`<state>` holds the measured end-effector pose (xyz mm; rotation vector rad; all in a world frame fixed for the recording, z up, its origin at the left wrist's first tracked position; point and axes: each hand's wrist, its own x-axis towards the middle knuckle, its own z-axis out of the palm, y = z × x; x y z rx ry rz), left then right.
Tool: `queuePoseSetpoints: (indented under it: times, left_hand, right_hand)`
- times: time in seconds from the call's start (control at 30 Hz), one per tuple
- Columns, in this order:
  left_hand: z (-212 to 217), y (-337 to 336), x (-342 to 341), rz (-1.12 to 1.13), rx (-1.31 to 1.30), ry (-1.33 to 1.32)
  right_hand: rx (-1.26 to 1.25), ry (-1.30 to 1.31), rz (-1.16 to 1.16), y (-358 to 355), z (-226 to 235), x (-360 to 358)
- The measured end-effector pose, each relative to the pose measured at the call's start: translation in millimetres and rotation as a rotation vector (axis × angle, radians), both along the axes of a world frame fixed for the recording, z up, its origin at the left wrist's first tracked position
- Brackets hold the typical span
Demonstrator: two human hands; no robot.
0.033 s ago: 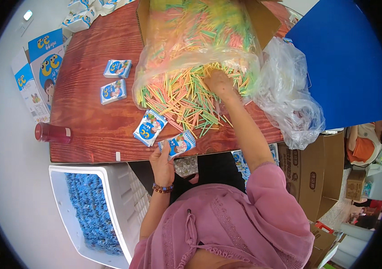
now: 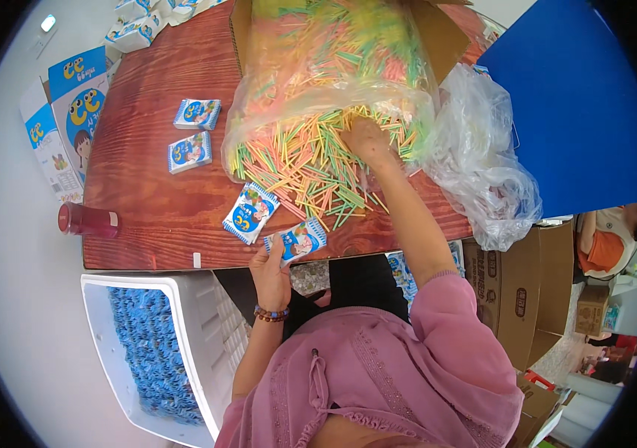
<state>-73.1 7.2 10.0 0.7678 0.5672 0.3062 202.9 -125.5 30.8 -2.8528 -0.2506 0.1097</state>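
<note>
Near the table's front edge, my left hand [image 2: 272, 270] is closed on a small blue-and-white packet [image 2: 297, 242], thumb on its upper face. Just behind it a similar packet [image 2: 250, 213] lies flat at the edge of a heap of thin pastel sticks [image 2: 296, 160], pink, yellow and green. The heap spills out of a large clear plastic bag [image 2: 259, 112]. My right hand [image 2: 367, 140] reaches into the heap at the bag's mouth, fingers curled down among the sticks. Its fingertips are partly hidden there.
Two small packet stacks [image 2: 189, 151] sit left on the red-brown table [image 2: 139, 187], near a red-pink cylindrical container [image 2: 88, 221]. Below left stands a white foam box [image 2: 173, 313] full of blue packets. Crumpled plastic [image 2: 483, 164], a blue panel [image 2: 572, 104] and cartons [image 2: 513, 284] are at right.
</note>
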Motion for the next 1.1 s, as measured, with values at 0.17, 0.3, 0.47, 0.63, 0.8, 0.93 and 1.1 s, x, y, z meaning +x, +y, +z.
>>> queuePoseSetpoints:
  times: [0.17,0.3,0.47,0.63,0.8,0.93,1.1]
  left_hand:
    - [6,0,-1,0.006,-0.045,0.028]
    - [-4,1,-2,-0.017,0.007,0.000]
    - [-7,5,-7,-0.005,0.000,0.016]
    - [3,0,1,0.010,-0.068,0.002]
    - [0,2,-2,0.017,-0.054,0.011]
    - [-1,0,0,0.008,-0.057,0.017]
    - [-8,2,-2,-0.002,-0.017,0.007]
  right_hand:
    - [-0.034,-0.115,0.056,2,-23,2]
    - [-0.014,-0.166,0.050,-2,-45,5]
    - [0.120,-0.103,0.108,-10,-40,3]
    - [0.230,-0.082,0.122,-36,-52,23]
    - [0.722,0.246,0.119,-34,-24,14]
    - [1.049,0.258,0.135,-44,-31,13]
    - [1.208,0.093,0.140,-30,-28,-26]
